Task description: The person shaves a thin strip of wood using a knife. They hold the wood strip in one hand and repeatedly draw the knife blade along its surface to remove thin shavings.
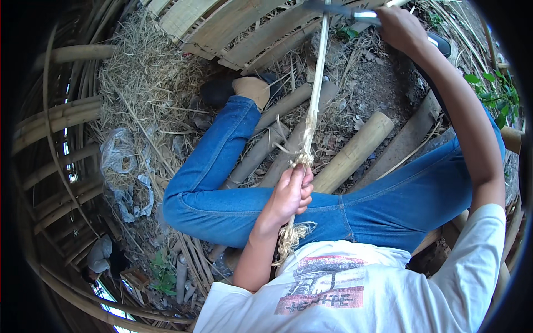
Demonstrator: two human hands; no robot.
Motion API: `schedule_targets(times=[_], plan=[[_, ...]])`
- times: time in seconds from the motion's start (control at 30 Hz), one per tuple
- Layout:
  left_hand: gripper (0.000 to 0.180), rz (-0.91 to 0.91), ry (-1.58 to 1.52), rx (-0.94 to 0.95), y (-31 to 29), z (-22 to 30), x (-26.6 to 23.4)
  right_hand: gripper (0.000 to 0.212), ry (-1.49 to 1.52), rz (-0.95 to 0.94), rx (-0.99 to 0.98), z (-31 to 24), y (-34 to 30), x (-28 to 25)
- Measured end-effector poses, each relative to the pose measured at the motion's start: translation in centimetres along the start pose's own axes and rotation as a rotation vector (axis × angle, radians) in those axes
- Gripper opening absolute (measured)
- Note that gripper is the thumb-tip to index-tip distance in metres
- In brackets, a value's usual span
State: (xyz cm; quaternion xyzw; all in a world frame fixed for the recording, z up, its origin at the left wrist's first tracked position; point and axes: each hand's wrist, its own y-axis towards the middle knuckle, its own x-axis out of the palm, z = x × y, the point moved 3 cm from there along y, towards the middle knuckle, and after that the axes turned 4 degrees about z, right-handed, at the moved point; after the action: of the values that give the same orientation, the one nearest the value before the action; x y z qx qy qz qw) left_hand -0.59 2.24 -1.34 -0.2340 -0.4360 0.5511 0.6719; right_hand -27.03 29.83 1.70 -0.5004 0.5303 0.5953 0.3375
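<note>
A long pale bamboo strip runs from the top edge down toward my lap. My left hand is closed around its near part, above my thigh. Curled shavings bunch on the strip just above that hand, and more frayed shavings hang below it. At the upper right, my right hand is wrapped round the handle of a knife. The dark blade is blurred and meets or crosses the strip near the top edge; whether it touches cannot be told.
Cut bamboo poles lie on the ground between my legs. Slatted wood stands ahead, beside a heap of dry straw. Crumpled clear plastic lies at the left, near a bamboo frame. Green leaves grow at the right.
</note>
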Motion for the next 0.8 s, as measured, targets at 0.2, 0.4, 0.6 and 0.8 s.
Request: schedule_targets(times=[0.2,0.4,0.6,0.8], plan=[[0.041,-0.002,-0.029,-0.041,-0.7,-0.2,0.3,0.011,-0.031,0.002,0.032,0.6,0.7,0.4],[0.04,-0.084,-0.083,-0.064,-0.8,-1.1,-0.6,0.022,-0.067,-0.038,-0.349,-1.1,0.1,1.5],[0.041,-0.069,-0.069,-0.052,-0.9,-1.5,-1.2,0.011,0.029,-0.163,-0.06,-2.0,0.4,-0.1],[0.043,-0.009,-0.031,-0.025,-1.1,-1.2,-0.5,0.012,0.021,-0.086,0.088,0.7,1.4,0.6]])
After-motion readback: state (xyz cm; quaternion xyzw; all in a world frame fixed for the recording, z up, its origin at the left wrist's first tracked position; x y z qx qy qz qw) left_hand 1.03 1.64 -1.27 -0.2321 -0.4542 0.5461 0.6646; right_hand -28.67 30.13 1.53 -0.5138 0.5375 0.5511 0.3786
